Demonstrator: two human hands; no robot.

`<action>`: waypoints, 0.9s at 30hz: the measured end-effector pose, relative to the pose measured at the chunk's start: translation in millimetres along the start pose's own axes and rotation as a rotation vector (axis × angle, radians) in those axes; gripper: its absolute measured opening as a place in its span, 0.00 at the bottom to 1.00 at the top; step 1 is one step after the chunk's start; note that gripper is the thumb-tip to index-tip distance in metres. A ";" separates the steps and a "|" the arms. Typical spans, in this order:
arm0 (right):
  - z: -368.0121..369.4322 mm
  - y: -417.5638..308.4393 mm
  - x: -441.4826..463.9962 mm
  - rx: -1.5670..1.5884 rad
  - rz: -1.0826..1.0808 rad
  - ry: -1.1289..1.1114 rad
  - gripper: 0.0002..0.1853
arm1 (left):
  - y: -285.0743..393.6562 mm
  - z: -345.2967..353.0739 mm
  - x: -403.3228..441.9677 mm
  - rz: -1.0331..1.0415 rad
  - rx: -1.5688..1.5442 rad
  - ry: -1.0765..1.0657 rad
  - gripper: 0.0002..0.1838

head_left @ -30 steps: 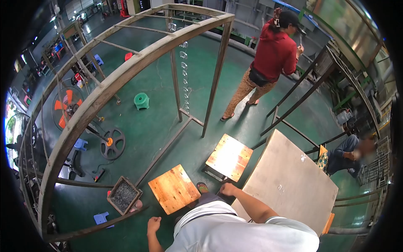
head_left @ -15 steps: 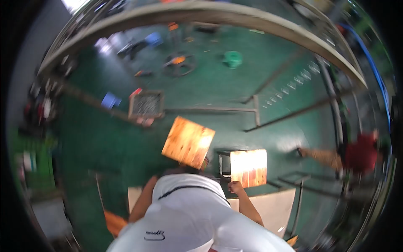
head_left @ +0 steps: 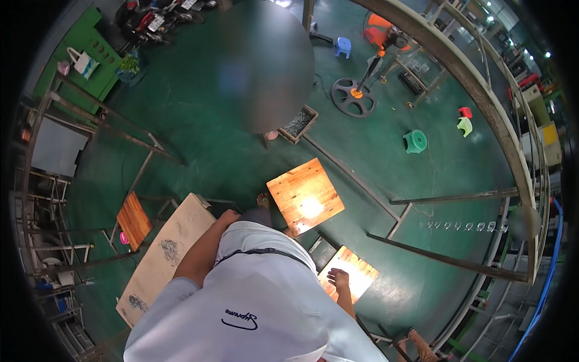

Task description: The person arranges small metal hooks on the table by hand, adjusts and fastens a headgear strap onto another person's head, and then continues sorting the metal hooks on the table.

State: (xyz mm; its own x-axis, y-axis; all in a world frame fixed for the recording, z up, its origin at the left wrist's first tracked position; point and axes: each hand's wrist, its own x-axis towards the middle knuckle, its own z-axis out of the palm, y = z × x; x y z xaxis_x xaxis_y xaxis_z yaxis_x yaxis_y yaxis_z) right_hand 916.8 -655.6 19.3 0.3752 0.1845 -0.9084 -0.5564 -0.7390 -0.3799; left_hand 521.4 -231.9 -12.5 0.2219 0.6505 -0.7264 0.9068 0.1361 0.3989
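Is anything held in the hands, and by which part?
Nothing is visibly held: the right hand looks open over a wooden stool; the left hand shows no object.

Shows a square wood-topped stool (head_left: 360,271), upright, bright with glare, partly hidden by the right hand (head_left: 339,277); also shows a pale table (head_left: 188,220), near the left hand (head_left: 229,217), bearing two dark patches.

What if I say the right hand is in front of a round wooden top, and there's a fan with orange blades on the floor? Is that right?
Not quite: the wooden top that the right hand is in front of is square, not round. The head view shows its corners. The fan with orange blades does stand on the floor.
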 end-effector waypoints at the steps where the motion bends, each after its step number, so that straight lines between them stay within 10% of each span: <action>1: 2.3 -2.1 1.3 0.017 -0.012 -0.011 0.13 | 1.3 -2.5 2.8 -0.003 0.020 0.004 0.27; 19: 86.0 -23.4 2.4 0.297 0.075 0.125 0.09 | 43.4 -136.8 156.5 0.130 0.162 0.152 0.34; 27: 282.8 -120.1 -18.1 0.567 -0.152 0.918 0.14 | 187.6 -223.4 314.0 0.449 0.661 -0.518 0.28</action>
State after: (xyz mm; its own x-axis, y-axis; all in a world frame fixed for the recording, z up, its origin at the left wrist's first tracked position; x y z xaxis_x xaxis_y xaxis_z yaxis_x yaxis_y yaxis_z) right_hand 767.1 -386.9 32.0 0.7488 -0.4797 -0.4574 -0.6298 -0.2997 -0.7167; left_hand 681.2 164.8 -40.8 0.5862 0.1052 -0.8033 0.6820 -0.5993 0.4192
